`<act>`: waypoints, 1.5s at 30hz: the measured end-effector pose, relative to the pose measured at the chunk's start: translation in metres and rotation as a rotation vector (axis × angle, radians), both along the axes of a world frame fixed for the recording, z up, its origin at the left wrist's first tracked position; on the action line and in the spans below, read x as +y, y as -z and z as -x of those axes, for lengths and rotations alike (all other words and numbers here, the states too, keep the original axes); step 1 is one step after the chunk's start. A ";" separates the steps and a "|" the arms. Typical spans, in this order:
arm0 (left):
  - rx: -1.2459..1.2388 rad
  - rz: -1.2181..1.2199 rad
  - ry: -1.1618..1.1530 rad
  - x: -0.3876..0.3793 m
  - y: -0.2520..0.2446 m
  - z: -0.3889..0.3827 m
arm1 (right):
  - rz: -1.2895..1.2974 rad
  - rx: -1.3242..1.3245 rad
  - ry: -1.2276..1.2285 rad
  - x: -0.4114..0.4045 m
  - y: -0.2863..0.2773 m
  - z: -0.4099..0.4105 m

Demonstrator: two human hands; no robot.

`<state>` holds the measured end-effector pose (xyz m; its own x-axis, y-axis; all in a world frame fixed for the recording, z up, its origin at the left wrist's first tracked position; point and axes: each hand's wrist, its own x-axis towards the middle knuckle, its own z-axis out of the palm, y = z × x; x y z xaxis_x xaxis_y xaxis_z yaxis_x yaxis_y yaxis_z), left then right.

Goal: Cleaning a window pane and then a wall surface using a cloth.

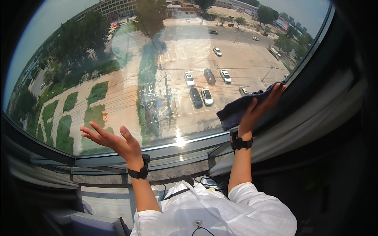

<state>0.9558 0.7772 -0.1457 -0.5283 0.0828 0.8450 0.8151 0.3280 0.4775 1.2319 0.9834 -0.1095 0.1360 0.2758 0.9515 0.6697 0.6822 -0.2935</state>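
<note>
A large glass window pane (pixel 124 88) fills the upper part of the head view, with faint reflections on it. My right hand (pixel 260 107) presses a dark blue cloth (pixel 233 113) against the glass beside the right frame; the palm and fingers lie flat over it. To the left, my left hand (pixel 118 141) is raised near the lower part of the pane, fingers spread, holding nothing. Whether it touches the glass I cannot tell. Each wrist wears a black strap with a small device.
The metal window frame (pixel 195 146) runs below the pane, with a sun glare on it. A light curtain (pixel 298 118) hangs at the right, another curtain (pixel 41 175) at the lower left. A grey-blue padded seat (pixel 94 225) stands lower left. Cables lie by my waist.
</note>
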 end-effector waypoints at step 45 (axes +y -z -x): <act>-1.183 -0.051 0.963 -0.240 0.043 0.060 | 1.274 -0.465 -1.764 -0.208 0.065 0.242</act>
